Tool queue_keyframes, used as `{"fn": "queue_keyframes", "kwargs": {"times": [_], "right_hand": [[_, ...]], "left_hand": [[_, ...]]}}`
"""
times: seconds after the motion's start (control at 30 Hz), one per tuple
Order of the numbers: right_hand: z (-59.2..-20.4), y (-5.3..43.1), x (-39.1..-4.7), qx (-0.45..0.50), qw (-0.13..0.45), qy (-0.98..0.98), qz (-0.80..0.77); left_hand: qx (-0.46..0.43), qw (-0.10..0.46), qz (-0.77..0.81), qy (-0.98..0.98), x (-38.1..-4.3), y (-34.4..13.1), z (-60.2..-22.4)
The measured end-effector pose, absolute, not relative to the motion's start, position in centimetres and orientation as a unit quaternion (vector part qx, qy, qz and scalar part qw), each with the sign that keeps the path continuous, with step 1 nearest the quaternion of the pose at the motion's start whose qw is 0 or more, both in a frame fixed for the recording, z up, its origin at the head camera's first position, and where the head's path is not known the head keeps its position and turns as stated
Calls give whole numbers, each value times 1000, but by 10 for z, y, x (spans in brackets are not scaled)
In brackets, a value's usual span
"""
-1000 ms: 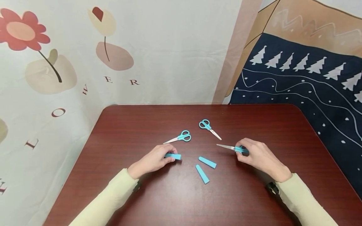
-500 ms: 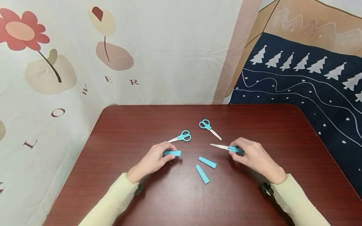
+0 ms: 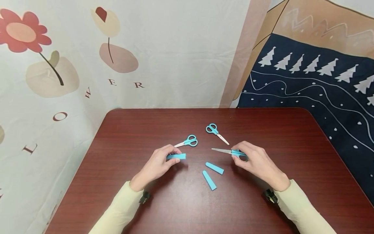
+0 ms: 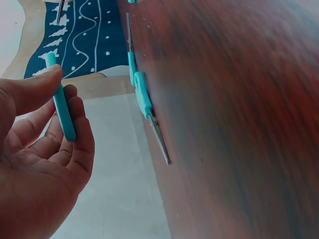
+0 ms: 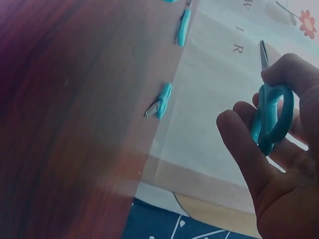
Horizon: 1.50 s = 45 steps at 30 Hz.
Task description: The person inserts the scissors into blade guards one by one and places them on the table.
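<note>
My left hand [image 3: 160, 164] pinches a turquoise scissor sheath [image 3: 180, 156] between thumb and fingers, its wider end facing right. In the left wrist view the sheath [image 4: 64, 112] lies across the curled fingers under the thumb. My right hand [image 3: 255, 159] grips a pair of scissors by its turquoise handles [image 3: 239, 154], the closed blades [image 3: 221, 150] pointing left toward the sheath. From the right wrist view the thumb presses near the pivot of these scissors [image 5: 269, 112]. A gap of bare table separates blade tip and sheath. Both held things are raised over the table.
Two more turquoise scissors lie farther back: one pair [image 3: 190, 140] beyond my left hand, another [image 3: 213, 129] toward the middle. Two loose sheaths [image 3: 214, 168] [image 3: 209, 180] rest between my hands on the brown table [image 3: 181, 208]. Printed cloth [image 3: 181, 55] hangs behind the table.
My right hand has brought its scissors leftward, closer to the sheath. My left hand has shifted slightly up and left with the sheath. The loose scissors and sheaths have stayed put.
</note>
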State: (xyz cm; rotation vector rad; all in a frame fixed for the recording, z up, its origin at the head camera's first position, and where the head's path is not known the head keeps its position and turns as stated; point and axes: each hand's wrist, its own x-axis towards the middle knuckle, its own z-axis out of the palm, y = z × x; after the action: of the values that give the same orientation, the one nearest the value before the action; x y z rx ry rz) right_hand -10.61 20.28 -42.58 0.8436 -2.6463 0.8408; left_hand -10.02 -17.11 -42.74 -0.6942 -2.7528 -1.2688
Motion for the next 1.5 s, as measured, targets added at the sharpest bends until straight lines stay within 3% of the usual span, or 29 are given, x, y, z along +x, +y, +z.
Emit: {"fn": "queue_keyframes", "kwargs": {"times": [0.8, 1.5], "right_hand": [[-420, 170, -99, 329, 136, -884, 303], [-421, 156, -100, 362, 140, -876, 288]], "left_hand": [[-245, 61, -411, -876, -97, -154, -428], [-262, 64, -426, -864, -96, -145, -428]]}}
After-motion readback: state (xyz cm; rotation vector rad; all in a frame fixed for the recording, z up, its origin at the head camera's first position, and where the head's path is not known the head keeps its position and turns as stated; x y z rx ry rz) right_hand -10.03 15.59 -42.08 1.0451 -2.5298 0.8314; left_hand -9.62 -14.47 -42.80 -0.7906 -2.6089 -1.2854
